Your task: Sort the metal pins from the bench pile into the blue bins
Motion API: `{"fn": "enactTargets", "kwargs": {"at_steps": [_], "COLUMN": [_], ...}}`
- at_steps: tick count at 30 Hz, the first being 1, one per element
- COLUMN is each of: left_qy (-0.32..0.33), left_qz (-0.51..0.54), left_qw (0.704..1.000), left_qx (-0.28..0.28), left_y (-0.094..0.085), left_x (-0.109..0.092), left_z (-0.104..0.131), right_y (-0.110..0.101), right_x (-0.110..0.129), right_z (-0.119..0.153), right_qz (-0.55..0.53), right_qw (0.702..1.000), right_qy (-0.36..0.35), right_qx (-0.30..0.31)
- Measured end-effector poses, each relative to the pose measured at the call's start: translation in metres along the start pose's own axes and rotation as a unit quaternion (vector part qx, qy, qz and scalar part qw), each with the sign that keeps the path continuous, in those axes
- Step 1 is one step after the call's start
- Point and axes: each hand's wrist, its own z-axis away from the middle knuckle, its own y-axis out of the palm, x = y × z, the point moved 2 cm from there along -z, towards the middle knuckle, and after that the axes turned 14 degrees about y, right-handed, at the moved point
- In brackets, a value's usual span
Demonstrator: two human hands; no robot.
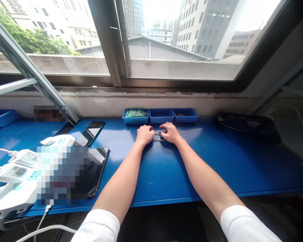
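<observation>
Thin metal parts (158, 139) are located on the blue workbench (164, 174), in the gap between my two hands, near the front of three blue bins. One lies crosswise nearest me; another is just beyond it, its ends partly hidden by the fingers.

Left hand (144, 134): fingers curled, at the left ends of the parts. I cannot tell whether it grips them. Right hand (170, 133): fingers bent, thumb and index finger apart, beside a small dark piece (164, 131). Closure on that piece cannot be confirmed from this view.

Surroundings, far side: the bins form a row directly beyond my hands, against the wall. The left bin (135, 120) contains green-and-clear packets; the middle bin (161, 119) and right bin (185, 119) contain small loose parts, too small to identify. This row bounds reach in that direction.

Left side: a black smartphone (92, 132) lies flat, and a larger dark device (99, 168) lies nearer me. A white power strip (63, 139) with plugged-in chargers (13, 172) occupies the bench beside them; pixelation hides part of this area.

Right side: a black case (247, 126) rests well apart from my right hand.
</observation>
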Motion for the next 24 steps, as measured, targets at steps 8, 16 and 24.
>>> {"fn": "enactTargets", "kwargs": {"at_steps": [8, 16, 24], "left_qy": [0.071, 0.084, 0.053], "left_qz": [0.02, 0.043, 0.074], "left_qw": [0.997, 0.995, 0.995], "left_qx": [-0.005, -0.029, -0.036], "left_y": [0.006, 0.007, 0.007], "left_x": [-0.004, -0.004, -0.003], "left_z": [0.004, 0.005, 0.005], "right_y": [0.009, 0.008, -0.047], "right_x": [-0.003, 0.001, -0.003], "right_z": [-0.002, 0.0, -0.055], "right_qz": [0.012, -0.034, 0.039], "right_qw": [0.999, 0.999, 0.967], "right_qy": [0.006, -0.018, 0.216], "right_qx": [0.04, 0.025, -0.133]}}
